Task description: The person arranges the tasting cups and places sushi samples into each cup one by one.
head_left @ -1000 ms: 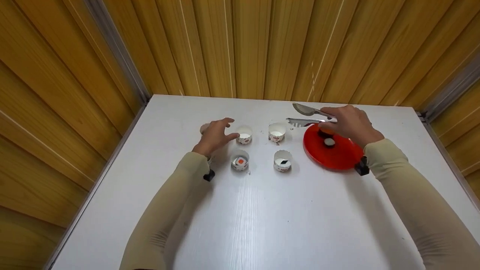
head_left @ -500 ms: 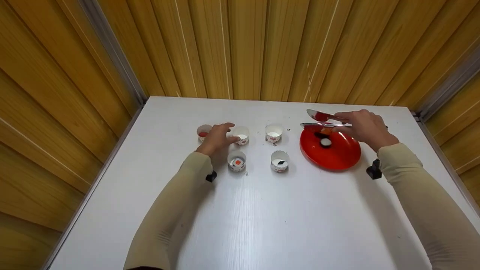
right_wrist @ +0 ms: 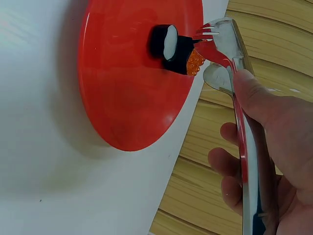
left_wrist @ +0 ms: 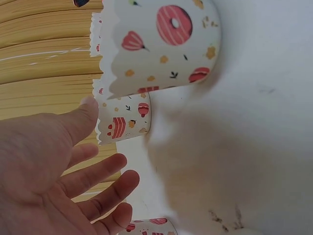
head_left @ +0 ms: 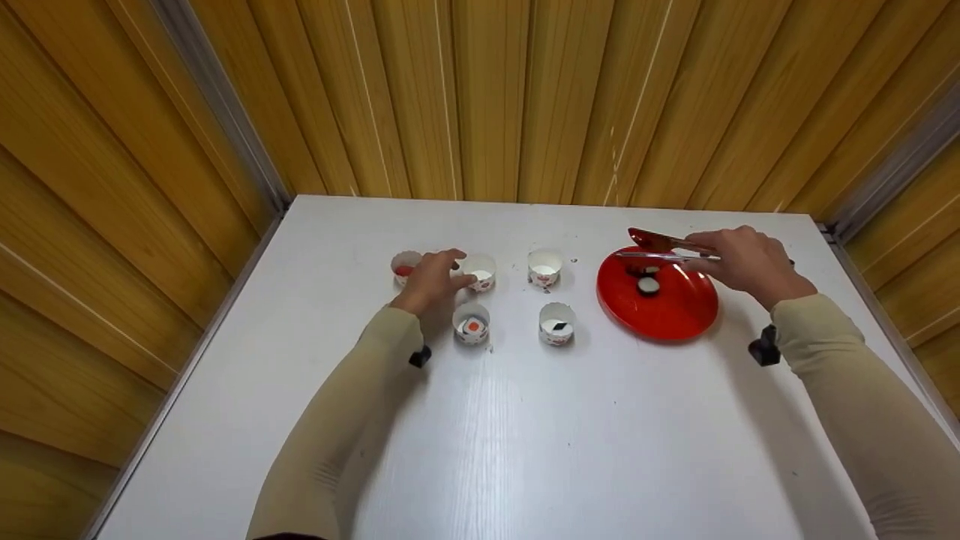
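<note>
My right hand (head_left: 746, 262) holds metal tongs (right_wrist: 247, 147), whose two arms stand apart above the far part of a red plate (head_left: 664, 319). One tip is fork-like, the other spoon-like. Beside the tips on the plate lie a black-wrapped sushi roll with a white end (right_wrist: 169, 43) and another topped with orange roe (right_wrist: 195, 62). My left hand (head_left: 431, 281) hovers with loosely spread fingers between a paper cup (head_left: 481, 282) and a cup with something red inside (head_left: 406, 259). Whether its thumb touches the nearer cup I cannot tell.
Nearer stand a paper cup holding a white piece with an orange centre (head_left: 472, 334) and a cup with a dark diamond-shaped piece (head_left: 556, 337). Another cup (head_left: 544, 277) stands at the back. The white table (head_left: 525, 450) meets wood-patterned panels (head_left: 495, 105) behind.
My right hand has moved right, drawing the tongs from the plate's left edge to over the plate. My left hand has shifted only slightly. The view has tilted a little.
</note>
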Demonstrator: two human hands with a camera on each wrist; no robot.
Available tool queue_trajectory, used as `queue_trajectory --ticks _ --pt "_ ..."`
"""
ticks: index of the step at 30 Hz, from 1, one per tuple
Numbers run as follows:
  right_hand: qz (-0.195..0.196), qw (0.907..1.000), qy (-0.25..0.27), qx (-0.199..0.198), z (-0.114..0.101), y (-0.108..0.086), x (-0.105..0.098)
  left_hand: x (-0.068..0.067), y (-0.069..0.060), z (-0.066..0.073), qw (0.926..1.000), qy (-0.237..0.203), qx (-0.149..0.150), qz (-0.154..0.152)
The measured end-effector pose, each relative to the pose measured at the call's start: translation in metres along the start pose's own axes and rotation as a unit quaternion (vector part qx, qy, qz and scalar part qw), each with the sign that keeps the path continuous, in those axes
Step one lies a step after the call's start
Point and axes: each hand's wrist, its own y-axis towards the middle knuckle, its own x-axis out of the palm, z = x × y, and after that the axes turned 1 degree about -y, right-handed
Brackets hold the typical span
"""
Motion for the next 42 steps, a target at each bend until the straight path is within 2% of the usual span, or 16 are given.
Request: queue_trajectory --ticks 11,19,25,32,42 --pt "-0.007 0.9998 0.016 0.009 0.013 -0.007 0.000 0.001 0.000 -0.001 0.9999 0.013 0.007 0.009" --pt "0.001 1.0000 0.001 0.007 0.014 -0.010 0.000 0.000 -0.004 0.001 0.9990 -0.020 -0.040 -0.007" --pt "-0.008 0.9999 -0.005 0.010 0.012 -0.009 -0.001 0.000 -0.003 0.000 0.9996 -0.012 -0.023 0.002" --pt "-0.010 0.9997 -0.004 0.024 0.009 -0.009 -0.001 -0.001 -0.004 0.000 0.9990 -0.027 -0.037 -0.003" --pt "-0.007 0.9993 0.007 0.035 0.004 -0.007 -0.001 -0.004 -0.003 -0.002 0.9996 -0.014 -0.023 -0.004"
